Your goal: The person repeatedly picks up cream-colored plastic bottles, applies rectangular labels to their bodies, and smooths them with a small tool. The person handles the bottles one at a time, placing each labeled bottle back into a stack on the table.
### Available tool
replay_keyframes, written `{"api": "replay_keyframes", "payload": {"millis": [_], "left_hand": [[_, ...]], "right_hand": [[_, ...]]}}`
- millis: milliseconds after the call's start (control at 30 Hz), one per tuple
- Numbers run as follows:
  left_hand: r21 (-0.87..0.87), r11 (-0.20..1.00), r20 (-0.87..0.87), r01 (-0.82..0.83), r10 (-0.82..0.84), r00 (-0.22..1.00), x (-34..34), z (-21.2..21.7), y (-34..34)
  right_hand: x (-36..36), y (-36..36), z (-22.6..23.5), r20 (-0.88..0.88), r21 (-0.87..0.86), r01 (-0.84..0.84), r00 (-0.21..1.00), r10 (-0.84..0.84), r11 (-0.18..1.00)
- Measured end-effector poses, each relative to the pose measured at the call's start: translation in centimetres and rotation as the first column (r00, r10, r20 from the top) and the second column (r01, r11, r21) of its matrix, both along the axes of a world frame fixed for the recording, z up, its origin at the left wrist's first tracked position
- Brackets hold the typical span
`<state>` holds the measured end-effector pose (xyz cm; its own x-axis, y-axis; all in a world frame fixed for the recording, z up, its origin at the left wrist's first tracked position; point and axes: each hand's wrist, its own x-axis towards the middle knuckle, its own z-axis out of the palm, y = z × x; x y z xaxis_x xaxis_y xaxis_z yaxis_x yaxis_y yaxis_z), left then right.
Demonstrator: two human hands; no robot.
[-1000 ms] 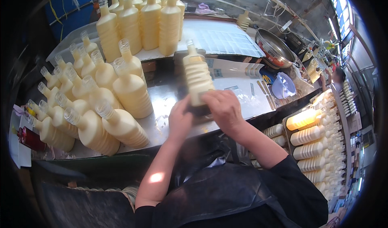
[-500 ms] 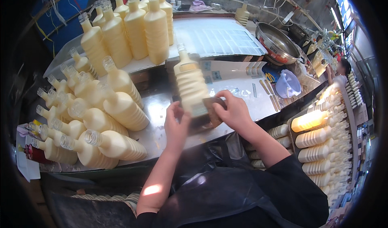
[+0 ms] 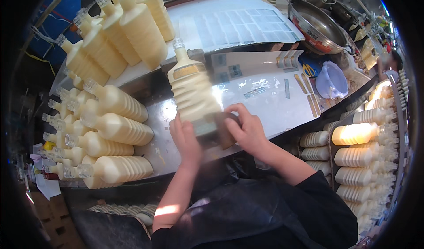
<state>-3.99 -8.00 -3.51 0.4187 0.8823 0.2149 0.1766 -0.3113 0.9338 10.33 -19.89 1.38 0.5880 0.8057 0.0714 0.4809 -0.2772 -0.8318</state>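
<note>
A cream-coated glass bottle [image 3: 192, 94] with a clear threaded neck and wavy ribs lies in front of me, its neck pointing away. Near its shoulder sits a tan label strip [image 3: 189, 71]; a translucent bluish-grey label [image 3: 205, 126] covers part of its lower end. My left hand [image 3: 185, 138] grips the bottle's lower left side, fingers bent along it. In my right hand [image 3: 247, 130] is a dark brown flat pad [image 3: 226, 136], pressed at the lower right of the bottle by the label. Motion blurs the pad, so its exact kind is unclear.
Several cream bottles [image 3: 121, 127] lie at left; others [image 3: 141, 32] stand behind them. A backing sheet [image 3: 243, 26] of labels lies at the back. To the right are loose labels, scissors [image 3: 308, 70], a lilac bucket [image 3: 331, 79], a metal pan [image 3: 316, 24] and racked bottles [image 3: 353, 154].
The view has shifted, so the surroundings sit differently. My right hand and the brown pad have moved slightly left and down against the bottle; my left hand stays at its lower left side.
</note>
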Motion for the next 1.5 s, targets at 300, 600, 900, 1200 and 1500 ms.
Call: {"api": "replay_keyframes", "payload": {"millis": [300,600,900,1200,1500], "left_hand": [[-0.111,0.992,0.012,0.060,-0.059,0.998,0.3,0.7,0.4],[-0.067,0.996,-0.032,0.066,-0.068,0.997,-0.7,-0.7,0.8],[-0.065,0.994,0.040,0.092,-0.089,0.995,-0.3,-0.1,0.3],[-0.017,0.991,0.005,0.136,-0.136,0.991,-0.6,0.1,0.7],[-0.004,0.999,-0.077,0.046,-0.046,0.996,-1.6,-2.2,1.6]], "right_hand": [[2.4,-0.3,-4.0,-0.203,0.022,0.066,0.977,-0.060,0.998],[-0.2,0.9,1.2,0.133,0.087,-0.245,0.963,0.232,0.966],[2.6,-0.2,-4.6,-0.060,0.099,0.063,0.997,-0.057,0.993],[1.8,-0.6,-2.1,-0.151,0.198,0.044,0.988,-0.014,0.979],[4.5,1.3,0.2,-0.127,0.247,0.147,0.985,-0.119,0.958]]}}
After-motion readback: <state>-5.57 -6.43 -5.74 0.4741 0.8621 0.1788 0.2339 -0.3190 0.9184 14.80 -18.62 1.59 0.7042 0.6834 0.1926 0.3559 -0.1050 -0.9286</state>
